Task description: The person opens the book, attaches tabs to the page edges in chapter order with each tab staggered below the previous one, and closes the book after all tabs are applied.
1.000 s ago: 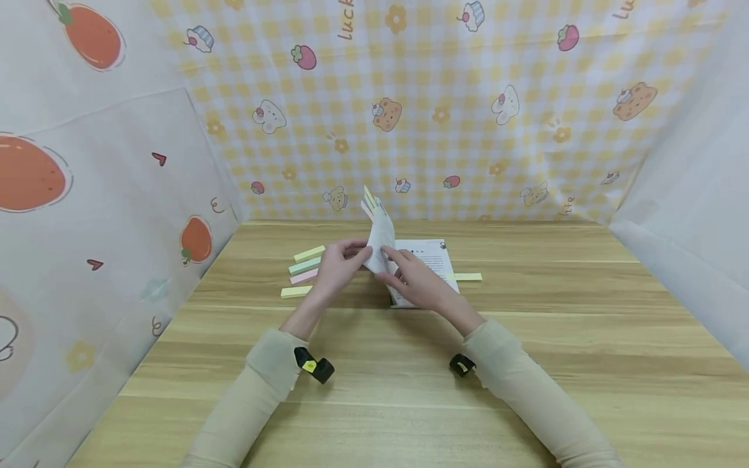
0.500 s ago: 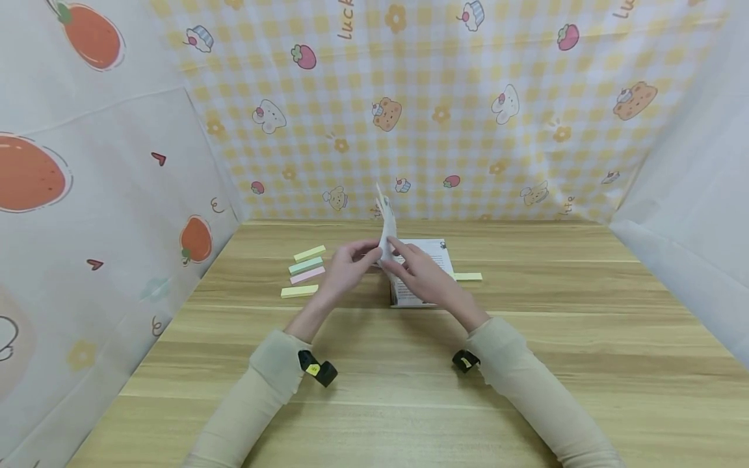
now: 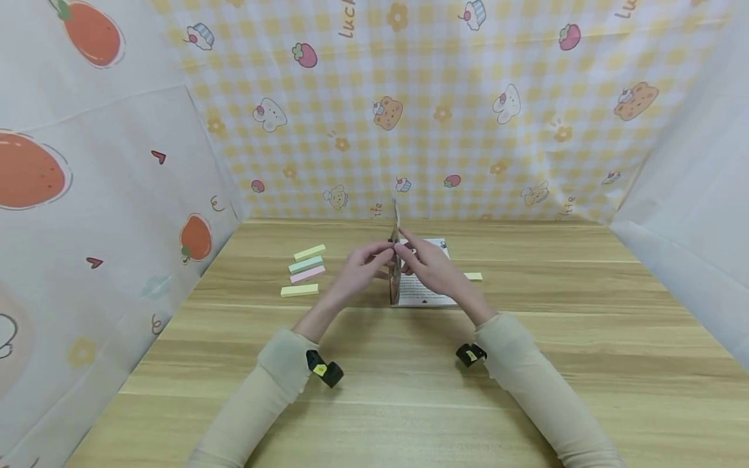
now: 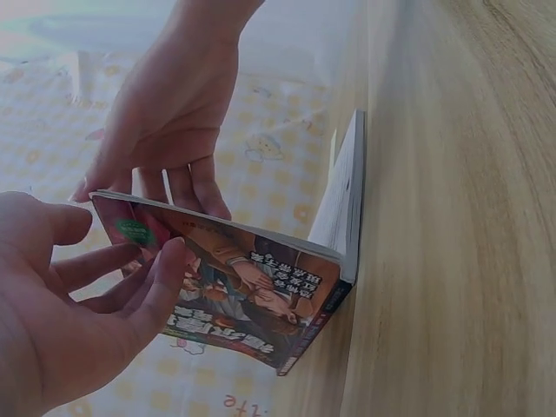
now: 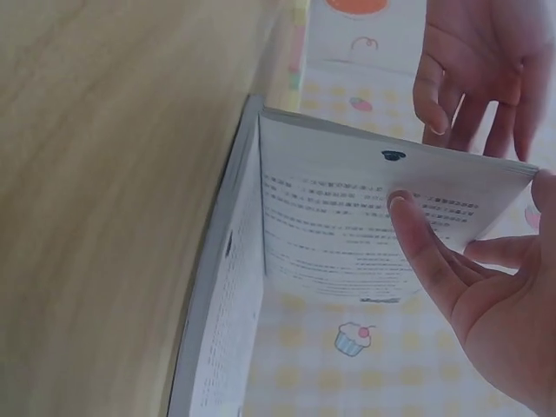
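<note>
A paperback book (image 3: 424, 292) lies open on the table, its left part raised upright with the illustrated cover (image 4: 291, 269) facing left. My left hand (image 3: 364, 268) is on the cover side; in the left wrist view its bent fingers (image 4: 165, 274) lie against the cover and its thumb is apart from it. On the inner side, my right hand (image 3: 430, 265) has fingers (image 5: 417, 243) against the printed page (image 5: 339, 200), its thumb at the raised outer edge. In the head view, both thumbs meet at that edge.
Left of the book lie several sticky-note strips: yellow (image 3: 309, 253), green (image 3: 306, 264), pink (image 3: 307, 274) and another yellow below. A yellow tab (image 3: 473, 277) sticks out at the book's right. A patterned cloth (image 3: 445, 130) hangs behind the wooden table (image 3: 386, 416).
The raised pages have swung from leaning left to upright, and both hands have moved right with them. Colored tabs seen at their top earlier are hidden now in the head view.
</note>
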`<state>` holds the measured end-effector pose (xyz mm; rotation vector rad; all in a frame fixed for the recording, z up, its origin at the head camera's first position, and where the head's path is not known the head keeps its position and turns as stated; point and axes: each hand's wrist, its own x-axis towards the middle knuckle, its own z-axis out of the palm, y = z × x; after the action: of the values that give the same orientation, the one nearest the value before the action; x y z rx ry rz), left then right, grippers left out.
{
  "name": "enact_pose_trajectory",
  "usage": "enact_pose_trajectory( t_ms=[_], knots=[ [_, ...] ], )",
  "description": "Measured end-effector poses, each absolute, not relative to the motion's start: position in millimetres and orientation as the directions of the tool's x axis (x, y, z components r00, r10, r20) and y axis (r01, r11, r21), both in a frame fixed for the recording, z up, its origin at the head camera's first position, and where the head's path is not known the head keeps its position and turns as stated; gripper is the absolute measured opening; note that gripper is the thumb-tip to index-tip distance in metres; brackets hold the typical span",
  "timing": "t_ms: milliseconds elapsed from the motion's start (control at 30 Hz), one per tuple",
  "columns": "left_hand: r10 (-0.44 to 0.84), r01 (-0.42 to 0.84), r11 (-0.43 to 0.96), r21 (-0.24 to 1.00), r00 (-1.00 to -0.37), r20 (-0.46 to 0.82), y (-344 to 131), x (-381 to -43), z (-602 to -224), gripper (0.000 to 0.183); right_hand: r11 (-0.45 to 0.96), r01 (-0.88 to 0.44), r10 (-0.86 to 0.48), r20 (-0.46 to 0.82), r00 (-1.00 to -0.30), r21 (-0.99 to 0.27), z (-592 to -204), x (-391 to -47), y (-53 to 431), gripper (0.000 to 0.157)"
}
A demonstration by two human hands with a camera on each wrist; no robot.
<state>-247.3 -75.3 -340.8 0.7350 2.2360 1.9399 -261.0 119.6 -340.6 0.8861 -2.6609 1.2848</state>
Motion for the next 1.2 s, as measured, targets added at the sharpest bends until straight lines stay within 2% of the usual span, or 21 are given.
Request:
enact_pose_trajectory(
  t_ms=[267,700,900,1200],
  knots=[
    [0.412,0.322,0.153,0.934,-0.880,0.235,-66.7,-248.5,-343.3,0.036,0.479,-0.470,-0.450,0.253,-0.856,-0.741,-334.5,-263.1,128.7,0.067],
    [0.463,0.354,0.249,0.902,-0.861,0.210,-54.9,-251.1,-348.7,0.039,0.526,-0.494,-0.452,0.264,-0.852,-0.693,-323.6,-264.3,144.6,0.068],
    [0.513,0.365,0.302,0.881,-0.841,0.173,-47.9,-253.9,-352.1,0.045,0.572,-0.507,-0.434,0.287,-0.854,-0.644,-321.3,-268.4,153.5,0.064],
    [0.576,0.419,0.377,0.826,-0.804,0.144,-41.0,-260.7,-361.2,0.041,0.642,-0.472,-0.406,0.254,-0.878,-0.604,-320.8,-273.7,163.9,0.055]
  ],
)
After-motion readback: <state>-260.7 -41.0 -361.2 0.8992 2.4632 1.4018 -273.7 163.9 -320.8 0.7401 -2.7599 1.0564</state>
